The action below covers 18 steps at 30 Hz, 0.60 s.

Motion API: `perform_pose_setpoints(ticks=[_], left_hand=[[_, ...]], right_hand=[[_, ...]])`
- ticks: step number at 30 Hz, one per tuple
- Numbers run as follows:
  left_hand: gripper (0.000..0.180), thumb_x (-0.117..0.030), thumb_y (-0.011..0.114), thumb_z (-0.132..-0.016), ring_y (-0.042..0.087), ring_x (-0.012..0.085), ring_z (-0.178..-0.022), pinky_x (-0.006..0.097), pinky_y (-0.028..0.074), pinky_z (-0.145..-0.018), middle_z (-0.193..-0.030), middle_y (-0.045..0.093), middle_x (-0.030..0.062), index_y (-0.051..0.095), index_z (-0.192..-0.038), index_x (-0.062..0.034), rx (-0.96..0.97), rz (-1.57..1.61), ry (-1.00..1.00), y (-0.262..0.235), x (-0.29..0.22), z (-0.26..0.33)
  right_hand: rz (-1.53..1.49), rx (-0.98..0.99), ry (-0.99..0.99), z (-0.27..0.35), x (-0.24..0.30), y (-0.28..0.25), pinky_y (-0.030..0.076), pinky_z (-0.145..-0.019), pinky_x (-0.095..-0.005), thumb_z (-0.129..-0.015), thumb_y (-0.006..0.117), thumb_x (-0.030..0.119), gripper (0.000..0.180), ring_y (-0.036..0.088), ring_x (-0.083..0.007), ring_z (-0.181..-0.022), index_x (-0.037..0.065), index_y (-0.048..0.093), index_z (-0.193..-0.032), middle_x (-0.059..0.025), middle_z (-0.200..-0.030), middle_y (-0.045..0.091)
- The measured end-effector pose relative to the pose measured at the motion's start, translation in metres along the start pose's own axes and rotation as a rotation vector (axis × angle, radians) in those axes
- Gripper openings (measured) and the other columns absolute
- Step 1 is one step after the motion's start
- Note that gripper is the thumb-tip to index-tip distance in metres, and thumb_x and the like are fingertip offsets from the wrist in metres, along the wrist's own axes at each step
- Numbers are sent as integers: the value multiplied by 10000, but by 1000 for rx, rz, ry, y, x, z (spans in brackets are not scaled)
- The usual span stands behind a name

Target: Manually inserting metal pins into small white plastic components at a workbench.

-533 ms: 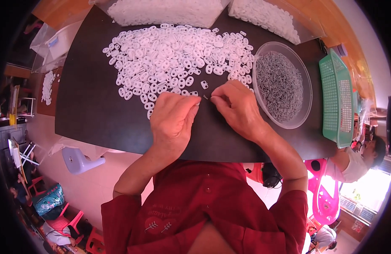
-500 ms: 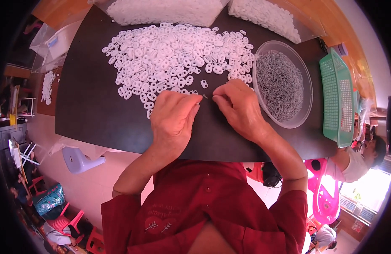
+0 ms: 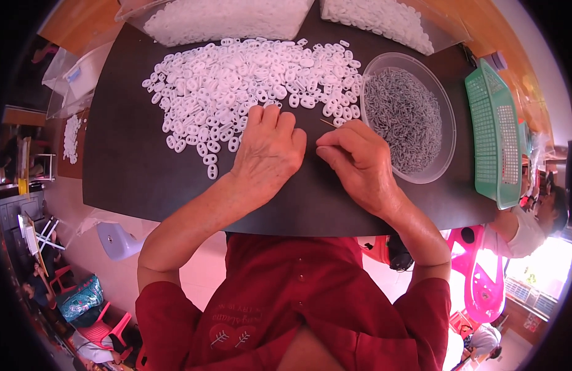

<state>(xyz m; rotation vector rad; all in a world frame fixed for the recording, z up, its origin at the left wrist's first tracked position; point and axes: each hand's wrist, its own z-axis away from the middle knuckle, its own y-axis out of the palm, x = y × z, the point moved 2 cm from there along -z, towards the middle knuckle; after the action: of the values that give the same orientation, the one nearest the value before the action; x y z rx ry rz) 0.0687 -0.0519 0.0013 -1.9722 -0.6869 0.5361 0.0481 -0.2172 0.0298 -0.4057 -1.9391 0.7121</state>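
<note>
White oval plastic pieces with two holes [image 3: 218, 80] lie heaped across the far middle of the dark table. My left hand [image 3: 270, 145] is at the heap's near edge, back up, fingers curled down. Its fingertips are hidden, so I cannot tell what lies in them. A little to its right, my right hand [image 3: 360, 157] is closed, thumb against the bent index finger. A thin metal rod [image 3: 328, 123] sticks out past that index finger toward the heap. Right beside this hand stands a round clear tub [image 3: 448, 139] full of small grey screw-like pieces [image 3: 403, 117].
Two clear bags of white pieces [image 3: 230, 21] [image 3: 375, 25] lie along the far edge. A green plastic basket [image 3: 493, 133] stands at the right edge. Beyond the table are a purple stool [image 3: 117, 240], a pink chair [image 3: 487, 290] and a person in a light sleeve [image 3: 518, 232].
My left hand has turned palm down and reached forward over the heap's near edge, covering a lone white piece. My right hand has stayed nearby; the thin rod now shows at its index finger.
</note>
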Motion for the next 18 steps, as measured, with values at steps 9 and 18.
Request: perform_pose_setpoints(ticks=[9,18], left_hand=[[135,-22,610,-677,459,257,-765,381,347,-686,-761,464,86,523,-778,-44,-32,98,-116,-7,6,-1],[114,27,620,-768,500,261,-754,352,395,-670,-776,518,72,544,-820,-40,-13,558,-338,-34,-1,8]], right_hand=[[56,-43,3,3,-9,11,431,-591,-300,-770,684,7,111,547,-202,-666,8,648,-875,-79,-754,567],[-236,-84,42,5,3,25,435,-557,-331,-752,693,16,107,549,-224,-635,19,637,-843,-75,-707,571]])
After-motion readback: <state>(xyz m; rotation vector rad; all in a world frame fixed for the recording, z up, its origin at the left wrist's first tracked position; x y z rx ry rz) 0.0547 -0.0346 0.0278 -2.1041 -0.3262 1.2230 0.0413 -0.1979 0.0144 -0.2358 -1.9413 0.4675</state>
